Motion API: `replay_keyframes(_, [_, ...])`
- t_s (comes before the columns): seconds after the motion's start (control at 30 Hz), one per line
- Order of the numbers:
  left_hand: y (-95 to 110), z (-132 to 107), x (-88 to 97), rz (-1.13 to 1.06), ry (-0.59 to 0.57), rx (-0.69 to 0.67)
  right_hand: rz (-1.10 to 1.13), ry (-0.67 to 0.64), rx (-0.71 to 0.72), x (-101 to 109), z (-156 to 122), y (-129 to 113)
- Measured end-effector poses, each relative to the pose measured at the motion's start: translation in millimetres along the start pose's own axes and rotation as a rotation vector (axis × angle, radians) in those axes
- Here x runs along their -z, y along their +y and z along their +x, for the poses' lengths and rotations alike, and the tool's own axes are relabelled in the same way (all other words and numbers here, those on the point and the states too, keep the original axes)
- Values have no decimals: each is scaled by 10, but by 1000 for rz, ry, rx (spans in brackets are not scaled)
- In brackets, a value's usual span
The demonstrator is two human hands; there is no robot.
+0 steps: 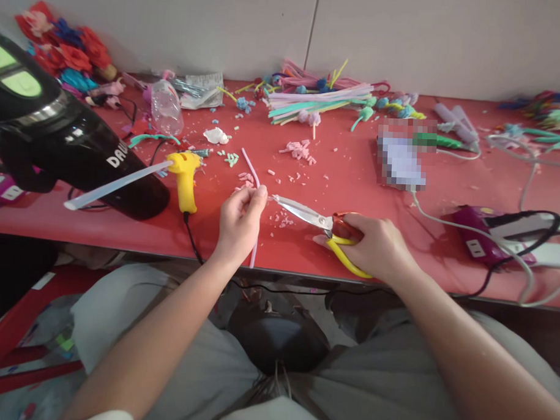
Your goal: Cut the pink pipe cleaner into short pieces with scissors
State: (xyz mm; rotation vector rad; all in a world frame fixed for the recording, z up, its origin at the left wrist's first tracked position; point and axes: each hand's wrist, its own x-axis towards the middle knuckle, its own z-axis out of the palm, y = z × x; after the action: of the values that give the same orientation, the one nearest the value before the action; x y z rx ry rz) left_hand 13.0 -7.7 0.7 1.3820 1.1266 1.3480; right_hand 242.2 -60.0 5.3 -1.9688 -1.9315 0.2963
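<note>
Between the thumb and fingers of my left hand is a pinched pink-lilac pipe cleaner, its ends showing above and below the hand. My right hand grips scissors by their red and yellow handles. The blades point left, and their tips come close to my left fingertips, near a small pink bit there; whether they touch it I cannot tell. Short pink clippings lie in a pile beyond the scissors, with finer scraps under the blades. Some green clippings sit farther left.
A yellow glue gun with a long glue stick stands left of my hands, beside a large black bottle. Bundled pipe cleaners lie along the back. On the right are a cabled blurred device and a purple power strip.
</note>
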Motion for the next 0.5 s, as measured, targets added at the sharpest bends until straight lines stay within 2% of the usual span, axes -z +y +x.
replay_keyframes(0.27, [15, -2, 2, 21, -2, -12, 4, 23, 12, -11, 21, 8])
replay_keyframes(0.5, [20, -7, 18, 36, -13, -41, 71, -26, -24, 28, 7, 11])
